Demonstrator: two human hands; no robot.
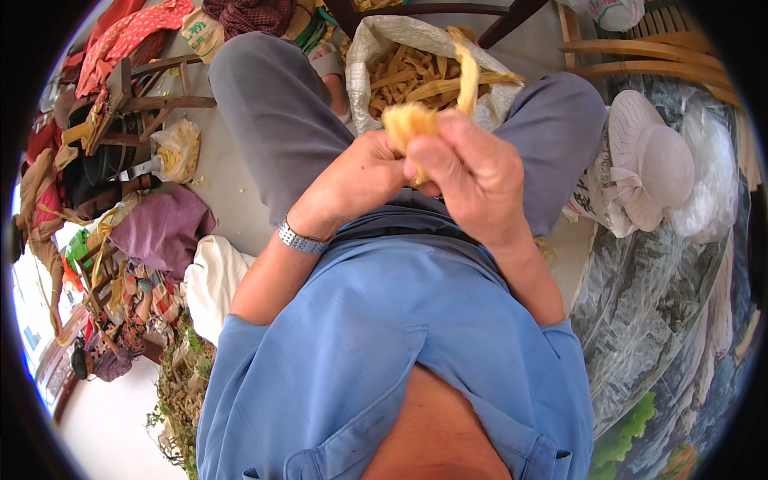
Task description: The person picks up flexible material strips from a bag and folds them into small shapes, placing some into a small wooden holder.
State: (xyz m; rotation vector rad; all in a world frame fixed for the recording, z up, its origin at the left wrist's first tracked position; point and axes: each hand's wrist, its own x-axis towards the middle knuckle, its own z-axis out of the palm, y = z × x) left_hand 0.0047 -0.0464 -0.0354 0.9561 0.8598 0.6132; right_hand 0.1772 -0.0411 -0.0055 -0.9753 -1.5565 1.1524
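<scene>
In front of my lap, both hands come together around a wad of folded yellow dried strip (410,122). My left hand (372,164), with a metal-band watch on its wrist, has its fingers closed at the wad's lower left side. From the other side my right hand (480,172) pinches it between thumb and fingers. A long yellow length (466,76) rises beyond my right hand, over the open sack; where it joins the wad is hidden. The white woven sack (373,38) stands between my knees and holds many similar yellow-brown strips (412,72).
Wooden stools (148,104) and a clear bag of yellow pieces (178,150) are on the left, near a purple cloth (164,228). A pale brimmed hat (652,164) and clear plastic bags (708,176) lie at the right. Curved wooden slats (648,60) stand behind them.
</scene>
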